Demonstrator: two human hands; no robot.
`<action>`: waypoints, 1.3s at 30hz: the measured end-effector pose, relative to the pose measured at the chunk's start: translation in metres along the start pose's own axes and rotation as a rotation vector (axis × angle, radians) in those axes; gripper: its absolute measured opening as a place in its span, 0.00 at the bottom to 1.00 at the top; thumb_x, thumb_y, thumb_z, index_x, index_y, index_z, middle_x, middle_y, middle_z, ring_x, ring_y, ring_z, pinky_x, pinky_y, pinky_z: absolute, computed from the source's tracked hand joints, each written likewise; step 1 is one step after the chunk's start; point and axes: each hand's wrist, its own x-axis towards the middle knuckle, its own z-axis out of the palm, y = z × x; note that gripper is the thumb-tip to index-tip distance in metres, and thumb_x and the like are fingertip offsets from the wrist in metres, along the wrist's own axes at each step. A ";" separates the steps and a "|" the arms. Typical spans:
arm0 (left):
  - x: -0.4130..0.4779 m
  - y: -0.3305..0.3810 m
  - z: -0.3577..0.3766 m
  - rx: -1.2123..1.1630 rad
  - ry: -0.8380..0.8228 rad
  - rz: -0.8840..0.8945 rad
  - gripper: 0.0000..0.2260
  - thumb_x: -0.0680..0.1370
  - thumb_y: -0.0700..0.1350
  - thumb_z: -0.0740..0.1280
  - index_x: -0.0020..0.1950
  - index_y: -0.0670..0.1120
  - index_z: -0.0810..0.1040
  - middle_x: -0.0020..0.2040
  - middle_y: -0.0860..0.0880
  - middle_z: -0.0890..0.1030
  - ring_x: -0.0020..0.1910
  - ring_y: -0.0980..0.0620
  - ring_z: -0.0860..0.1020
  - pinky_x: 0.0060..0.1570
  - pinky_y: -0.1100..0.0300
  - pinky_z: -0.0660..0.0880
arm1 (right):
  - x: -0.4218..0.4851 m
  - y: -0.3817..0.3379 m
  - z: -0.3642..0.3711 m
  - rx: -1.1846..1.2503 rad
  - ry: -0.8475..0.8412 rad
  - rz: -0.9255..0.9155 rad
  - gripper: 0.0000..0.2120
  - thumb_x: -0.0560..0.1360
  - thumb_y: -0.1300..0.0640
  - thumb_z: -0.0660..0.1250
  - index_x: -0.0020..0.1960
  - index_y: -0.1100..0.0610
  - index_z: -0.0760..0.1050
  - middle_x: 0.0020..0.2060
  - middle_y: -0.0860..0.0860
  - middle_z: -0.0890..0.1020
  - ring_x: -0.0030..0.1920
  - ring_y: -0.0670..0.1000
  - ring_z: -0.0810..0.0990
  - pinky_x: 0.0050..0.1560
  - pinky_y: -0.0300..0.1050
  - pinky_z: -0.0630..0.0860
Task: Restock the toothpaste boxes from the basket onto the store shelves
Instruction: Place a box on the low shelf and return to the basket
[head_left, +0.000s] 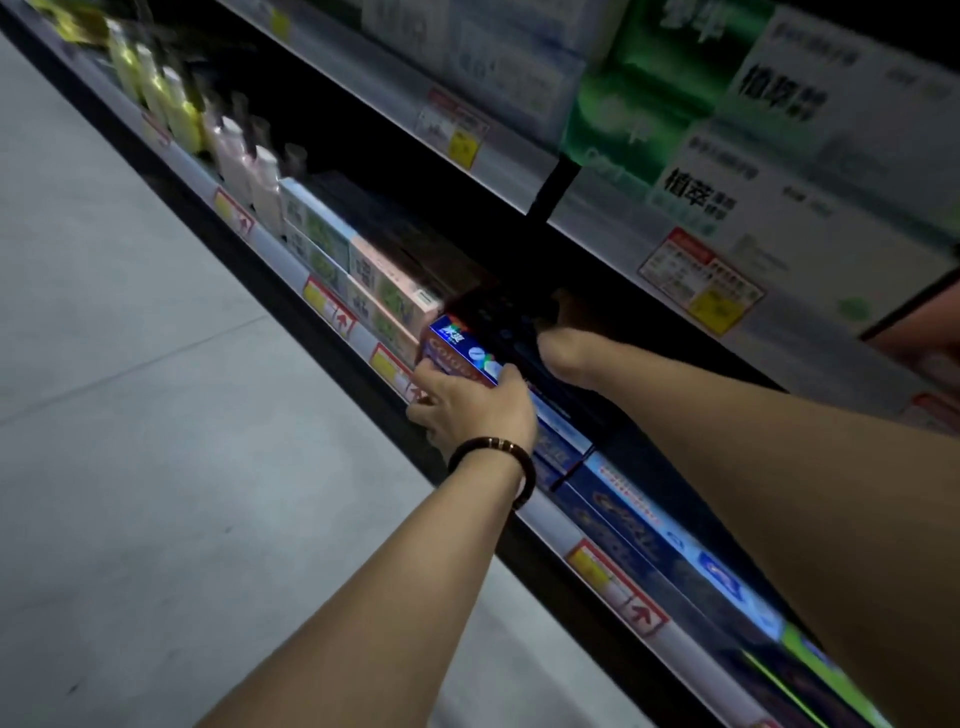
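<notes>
The left hand (467, 402) grips the near end of a blue toothpaste box (460, 351), probably to steady it at the shelf (283, 257) edge. Just beyond, the right hand (569, 353) reaches into the dark recess; whether it holds anything cannot be determined. Pink boxes (395, 296) bound the slot past the left fingertips. Room remains above.

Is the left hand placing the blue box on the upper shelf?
No, the left hand grips the blue toothpaste box at the lower shelf's front edge, beside pink boxes.

blurred pale bottles (235, 162), yellow price tags (462, 148), grey floor (130, 415)
</notes>
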 end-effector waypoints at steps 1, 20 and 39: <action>0.000 0.001 0.000 -0.007 -0.009 0.004 0.33 0.76 0.51 0.75 0.74 0.54 0.59 0.71 0.42 0.63 0.60 0.35 0.77 0.55 0.46 0.77 | 0.001 0.003 0.003 0.013 0.001 0.016 0.29 0.89 0.55 0.58 0.86 0.56 0.52 0.83 0.57 0.61 0.81 0.60 0.63 0.75 0.49 0.64; -0.003 -0.005 0.000 -0.148 -0.078 -0.030 0.35 0.78 0.43 0.75 0.76 0.58 0.58 0.72 0.45 0.64 0.58 0.39 0.77 0.49 0.39 0.84 | -0.002 0.016 0.020 0.215 0.005 0.077 0.25 0.89 0.58 0.58 0.84 0.58 0.59 0.79 0.59 0.68 0.78 0.59 0.69 0.71 0.50 0.67; -0.007 0.000 0.000 -0.107 -0.089 -0.033 0.37 0.80 0.41 0.72 0.80 0.62 0.55 0.75 0.45 0.60 0.65 0.35 0.76 0.50 0.36 0.83 | -0.008 0.018 0.016 0.246 -0.029 0.029 0.25 0.88 0.58 0.60 0.83 0.57 0.61 0.79 0.58 0.69 0.76 0.60 0.70 0.68 0.49 0.69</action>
